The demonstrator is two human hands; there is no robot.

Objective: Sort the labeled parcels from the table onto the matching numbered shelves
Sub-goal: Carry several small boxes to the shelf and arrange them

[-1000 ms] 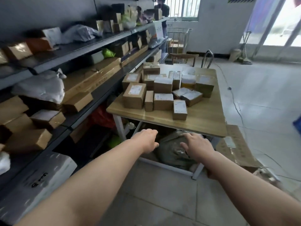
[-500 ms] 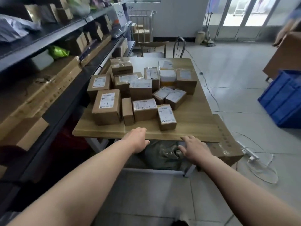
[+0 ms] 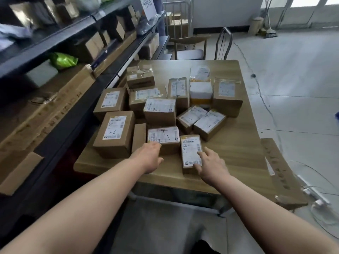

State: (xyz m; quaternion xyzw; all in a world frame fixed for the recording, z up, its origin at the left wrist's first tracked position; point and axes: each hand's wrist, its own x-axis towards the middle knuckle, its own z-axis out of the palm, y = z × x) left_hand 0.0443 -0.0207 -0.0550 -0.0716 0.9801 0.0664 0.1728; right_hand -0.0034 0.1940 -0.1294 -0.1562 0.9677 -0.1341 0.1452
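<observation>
At the near edge of the table (image 3: 236,156) we find the right hand (image 3: 211,166) released, fingers spread and touching the small labelled parcel (image 3: 190,153); the left hand (image 3: 148,157) likewise released, fingertips against the neighbouring parcel (image 3: 163,137). Remaining parcels cluster mid-table, beside the shelves (image 3: 55,43)

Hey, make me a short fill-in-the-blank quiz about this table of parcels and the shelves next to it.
1. The right hand touches a narrow parcel on the ____ table.
2. The shelves stand on the person's ____ side.
3. A bright ____ bag lies on one shelf.
Missing words: wooden, left, green.
</observation>
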